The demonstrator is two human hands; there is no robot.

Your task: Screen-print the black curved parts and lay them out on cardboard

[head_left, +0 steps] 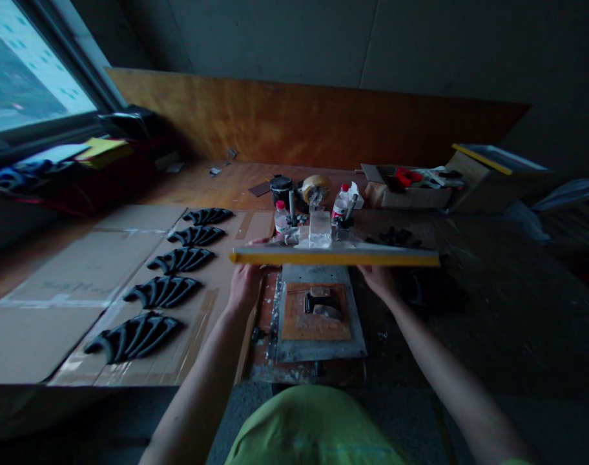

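Altogether, five black finned pieces [134, 338] lie in a row on cardboard [37, 339]; two red-capped bottles [340, 205] stand beyond one yellow-edged frame [336, 259], above a metal plate [323, 351]. The left hand [246, 281] wraps the frame's left end; the right hand [378, 281] meets its lower edge, fingers hidden, grip unclear.

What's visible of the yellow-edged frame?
The yellow-edged frame shows almost edge-on: a long, straight yellow front strip with a thin grey sliver of upper face. It looks rigid; its material is unclear. It lies roughly level across the view, over the far part of the metal plate. The left grip holds it near its left end; the right grip meets its underside, fingers mostly hidden. Contact at the back can't be made out.
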